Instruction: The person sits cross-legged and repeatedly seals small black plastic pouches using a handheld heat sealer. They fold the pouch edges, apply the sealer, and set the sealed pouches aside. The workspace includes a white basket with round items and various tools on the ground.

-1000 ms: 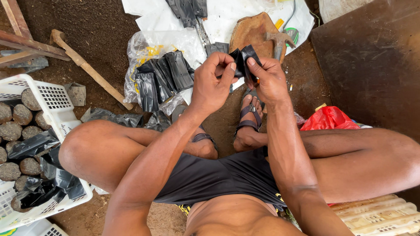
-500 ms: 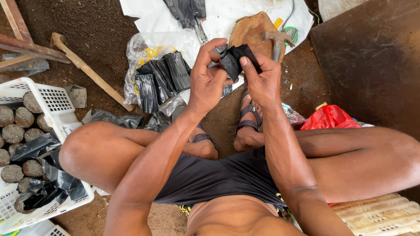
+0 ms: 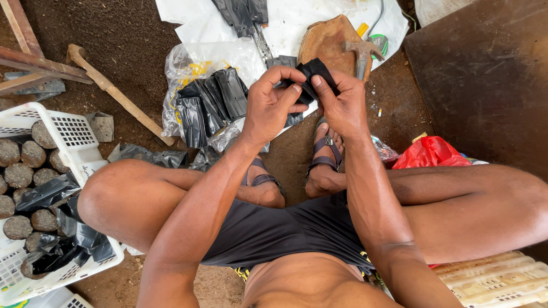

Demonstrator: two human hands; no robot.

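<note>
White plastic crate [image 3: 68,134] at the person's left holds round soil plugs [image 3: 20,174] (some beside loose black bags). A stack of black bags [image 3: 208,102] lies on the ground ahead. Left hand [image 3: 271,108] and right hand [image 3: 342,105] both pinch one small black bag [image 3: 311,77], raised above the sandalled feet.

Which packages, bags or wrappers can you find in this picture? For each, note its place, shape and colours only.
Small black plastic bag: pinched between left hand and right hand, crumpled.
Clear plastic package: on the ground left of the hands, holding flat black bags.
Red plastic bag: beside the right knee, bunched.
White plastic sheet: top centre, spread flat.
</note>
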